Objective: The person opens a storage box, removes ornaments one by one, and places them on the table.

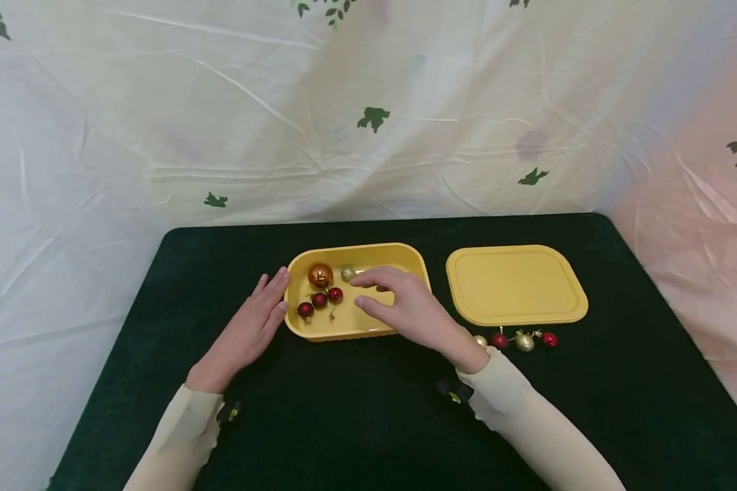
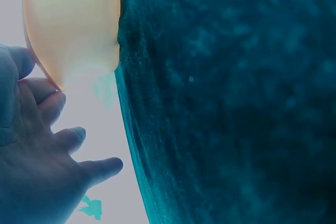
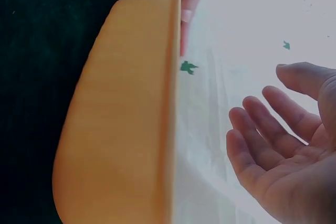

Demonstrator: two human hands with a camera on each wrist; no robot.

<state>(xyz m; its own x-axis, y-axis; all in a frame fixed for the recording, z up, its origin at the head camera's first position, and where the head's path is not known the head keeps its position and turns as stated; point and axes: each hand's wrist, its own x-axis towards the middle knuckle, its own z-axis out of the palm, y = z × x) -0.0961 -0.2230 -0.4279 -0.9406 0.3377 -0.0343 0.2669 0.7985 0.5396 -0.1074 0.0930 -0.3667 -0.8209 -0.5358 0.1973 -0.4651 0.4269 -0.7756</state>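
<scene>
A yellow box [image 1: 368,332] stands without its lid on the dark green table. Inside it lie a copper bauble [image 1: 320,275], a small gold bauble [image 1: 348,273] and small red baubles [image 1: 319,300], all toward the left half. My left hand [image 1: 246,332] touches the box's left end with extended fingers; the left wrist view shows its fingertips at the rim. Over the right half of the box hovers my right hand [image 1: 408,308], fingers loosely bent and thumb apart. Nothing sits between its fingers in the right wrist view.
The matching yellow lid [image 1: 518,285] lies flat to the right of the box. Along its front edge is a row of red and gold baubles [image 1: 525,341], partly hidden by the right wrist. Behind the table hangs a pale leaf-print cloth [image 1: 252,123].
</scene>
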